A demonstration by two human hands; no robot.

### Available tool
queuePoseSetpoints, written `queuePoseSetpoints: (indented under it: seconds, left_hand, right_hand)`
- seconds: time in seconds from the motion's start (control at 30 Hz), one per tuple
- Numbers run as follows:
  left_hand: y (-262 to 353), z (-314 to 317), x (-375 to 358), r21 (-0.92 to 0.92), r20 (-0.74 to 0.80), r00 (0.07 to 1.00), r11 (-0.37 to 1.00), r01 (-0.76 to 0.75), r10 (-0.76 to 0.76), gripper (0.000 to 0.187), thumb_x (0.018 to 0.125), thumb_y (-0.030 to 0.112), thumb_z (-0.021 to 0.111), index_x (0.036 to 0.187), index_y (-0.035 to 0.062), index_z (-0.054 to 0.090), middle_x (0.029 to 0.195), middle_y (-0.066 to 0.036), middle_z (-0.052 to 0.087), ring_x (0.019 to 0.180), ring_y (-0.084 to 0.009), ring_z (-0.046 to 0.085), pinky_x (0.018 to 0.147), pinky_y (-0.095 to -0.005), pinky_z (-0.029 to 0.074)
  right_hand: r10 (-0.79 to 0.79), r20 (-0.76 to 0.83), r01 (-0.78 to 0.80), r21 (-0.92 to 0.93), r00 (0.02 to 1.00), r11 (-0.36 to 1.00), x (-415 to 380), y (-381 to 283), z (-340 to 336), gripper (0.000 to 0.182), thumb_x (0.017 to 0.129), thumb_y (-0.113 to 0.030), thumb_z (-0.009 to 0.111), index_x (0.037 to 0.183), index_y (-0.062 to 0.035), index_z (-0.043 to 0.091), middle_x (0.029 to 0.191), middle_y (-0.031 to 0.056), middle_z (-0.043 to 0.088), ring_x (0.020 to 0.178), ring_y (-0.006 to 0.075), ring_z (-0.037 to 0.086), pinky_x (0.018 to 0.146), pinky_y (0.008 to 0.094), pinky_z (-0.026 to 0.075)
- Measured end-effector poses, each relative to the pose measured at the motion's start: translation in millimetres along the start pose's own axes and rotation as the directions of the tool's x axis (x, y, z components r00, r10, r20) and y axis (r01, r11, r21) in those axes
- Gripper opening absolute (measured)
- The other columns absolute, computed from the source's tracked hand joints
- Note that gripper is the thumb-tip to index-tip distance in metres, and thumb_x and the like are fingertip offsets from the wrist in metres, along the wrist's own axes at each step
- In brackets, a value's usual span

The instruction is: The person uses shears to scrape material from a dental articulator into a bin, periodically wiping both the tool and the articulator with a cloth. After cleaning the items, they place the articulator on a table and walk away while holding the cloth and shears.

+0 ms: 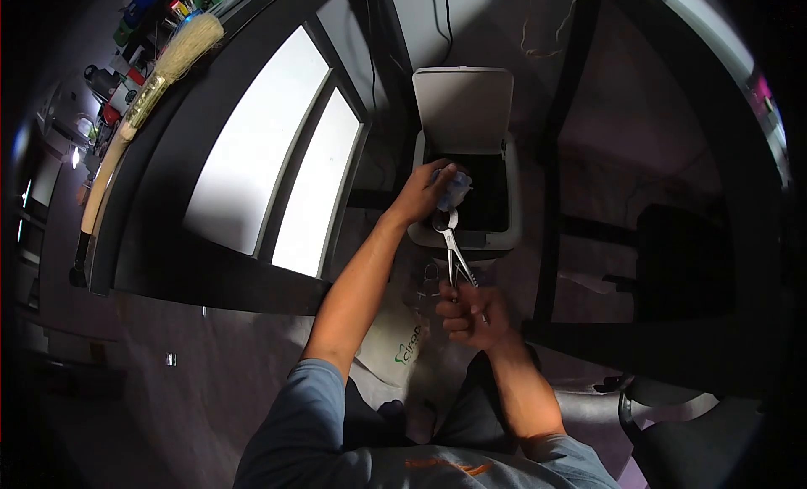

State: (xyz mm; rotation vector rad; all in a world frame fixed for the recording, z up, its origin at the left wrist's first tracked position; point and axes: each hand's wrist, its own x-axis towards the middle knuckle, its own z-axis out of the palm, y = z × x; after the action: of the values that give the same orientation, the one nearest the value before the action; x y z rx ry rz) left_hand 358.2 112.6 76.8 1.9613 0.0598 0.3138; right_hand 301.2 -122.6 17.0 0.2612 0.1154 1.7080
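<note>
My left hand (426, 191) is closed around a crumpled, translucent bluish-white plastic piece (455, 191). It hangs over the mouth of a light-coloured bin (419, 228) whose lid (465, 111) stands up at the back. Nearer my body, my right hand (477, 314) grips the handles of a silver scissor-like tool (452, 247) with curved jaws. Those jaws point up toward the plastic piece, right at its lower edge. The bin's inside is dark.
To the left stands a black frame with bright white panels (267, 140); a straw brush (189, 48) lies along its top. A pale bag with green lettering (391, 346) sits below my hands. Black furniture bars (593, 230) and a dark chair (698, 439) are on the right.
</note>
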Motion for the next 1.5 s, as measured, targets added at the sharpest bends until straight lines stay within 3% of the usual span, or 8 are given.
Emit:
queuePoseSetpoints:
  seconds: [0.2,0.6,0.9,1.13,1.3,1.4,1.5]
  left_hand:
    - [-13,8,3,-0.123,-0.001,0.999,0.992,0.042,-0.042,0.041,0.105,0.036,0.047,0.11,0.0009,0.068,0.097,-0.012,0.071,0.093,-0.0185,0.065,0.084,-0.0317,0.049]
    - [-8,4,12,-0.08,0.029,1.0,0.997,0.003,-0.001,0.041,0.105,0.035,0.047,0.112,0.0006,0.068,0.099,-0.012,0.071,0.097,-0.0201,0.064,0.087,-0.033,0.049]
    - [2,-1,11,-0.049,0.064,0.996,0.997,0.067,-0.064,0.042,0.105,0.037,0.047,0.111,0.0007,0.069,0.099,-0.012,0.071,0.097,-0.0204,0.065,0.087,-0.0329,0.049]
    - [1,-2,14,-0.015,0.106,0.994,0.999,0.041,-0.039,0.043,0.105,0.038,0.046,0.111,0.0028,0.069,0.098,-0.01,0.071,0.092,-0.0168,0.064,0.083,-0.0303,0.049]
    - [-7,0,11,0.038,0.097,0.988,0.993,0.116,-0.119,0.044,0.105,0.039,0.047,0.11,0.0022,0.069,0.095,-0.01,0.07,0.087,-0.0161,0.064,0.078,-0.0303,0.05]
    - [-16,12,7,-0.009,-0.046,0.989,0.99,0.14,-0.141,0.045,0.104,0.042,0.048,0.115,0.0019,0.067,0.092,-0.01,0.069,0.083,-0.0149,0.063,0.073,-0.0297,0.05]
    - [-30,19,9,-0.318,-0.167,0.897,0.884,0.343,-0.408,0.05,0.102,0.045,0.051,0.119,0.0,0.064,0.089,-0.009,0.068,0.078,-0.0147,0.063,0.069,-0.0295,0.05]
  right_hand:
    - [-0.039,-0.014,0.039,0.004,0.999,0.999,6,-1,0,0.034,0.062,-0.003,0.052,0.094,-0.0096,0.047,0.069,-0.0021,0.029,0.052,0.009,0.024,0.045,0.0263,0.022]
    - [-0.041,0.058,0.038,0.047,0.997,0.998,6,-3,-4,0.032,0.062,0.0,0.053,0.09,-0.01,0.042,0.066,-0.0013,0.03,0.05,0.0086,0.024,0.043,0.0258,0.021]
    - [-0.035,0.05,0.032,0.053,0.998,0.998,6,-3,-2,0.033,0.061,0.002,0.051,0.09,-0.0102,0.041,0.064,-0.0014,0.029,0.048,0.0079,0.022,0.042,0.0259,0.02]
    - [-0.05,0.059,0.047,0.045,0.997,0.998,10,1,-2,0.032,0.062,0.0,0.051,0.09,-0.0097,0.042,0.065,-0.002,0.029,0.048,0.0072,0.022,0.042,0.0258,0.021]
    - [-0.071,-0.091,0.059,-0.132,0.993,0.989,11,6,17,0.051,0.058,-0.012,0.057,0.108,-0.0071,0.051,0.079,0.0038,0.042,0.066,0.0153,0.043,0.063,0.0332,0.04]
    - [-0.103,-0.088,0.084,-0.196,0.991,0.977,15,7,15,0.063,0.055,-0.016,0.058,0.116,-0.0053,0.053,0.088,0.0076,0.046,0.078,0.0212,0.049,0.077,0.0388,0.043]
    - [-0.135,-0.085,0.113,-0.223,0.987,0.968,17,2,7,0.066,0.054,-0.017,0.057,0.118,-0.0042,0.054,0.089,0.0087,0.046,0.08,0.023,0.049,0.079,0.0405,0.044]
